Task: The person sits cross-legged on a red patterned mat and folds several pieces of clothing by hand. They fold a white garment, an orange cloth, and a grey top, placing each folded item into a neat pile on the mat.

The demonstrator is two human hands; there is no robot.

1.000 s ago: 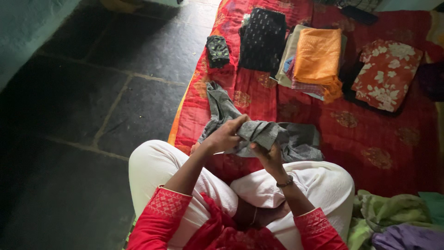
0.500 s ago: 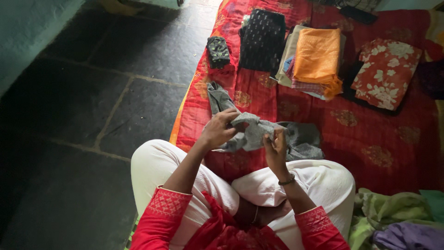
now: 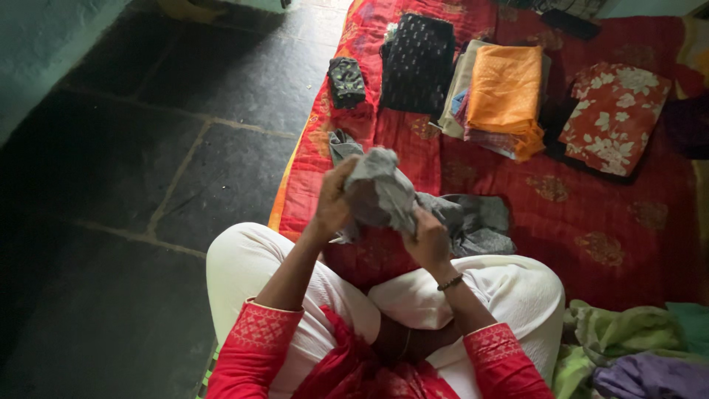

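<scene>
The person sits cross-legged at the near edge of a red quilt point(image 3: 591, 222) spread on a dark stone floor point(image 3: 148, 170). The left hand point(image 3: 332, 203) is closed on the left side of a grey cloth point(image 3: 380, 192), thumb and fingers pinching the fabric from below and behind. The right hand point(image 3: 428, 240) is closed on the lower right edge of the same cloth, knuckles toward the camera, with a dark bangle point(image 3: 449, 282) at the wrist. The gripped part of the grey cloth is lifted off the quilt and bunched into a raised hump between the two hands, above the knees. The remainder of the cloth trails down to the quilt: one end lies to the upper left, near the quilt's edge, and a larger crumpled part lies to the right, just beyond the right hand. Farther up the quilt, well apart from the hands, folded items lie in a row: a small dark bundle point(image 3: 346, 80) at the left, a black dotted cloth point(image 3: 417, 63) beside it, an orange stack point(image 3: 504, 92) on top of paler folded pieces, and a red floral cloth point(image 3: 614, 118) at the right. A green cloth point(image 3: 620, 336) and a purple cloth point(image 3: 650, 377) lie heaped beside the person's right knee. The person wears white trousers and a red top with patterned cuffs.
</scene>
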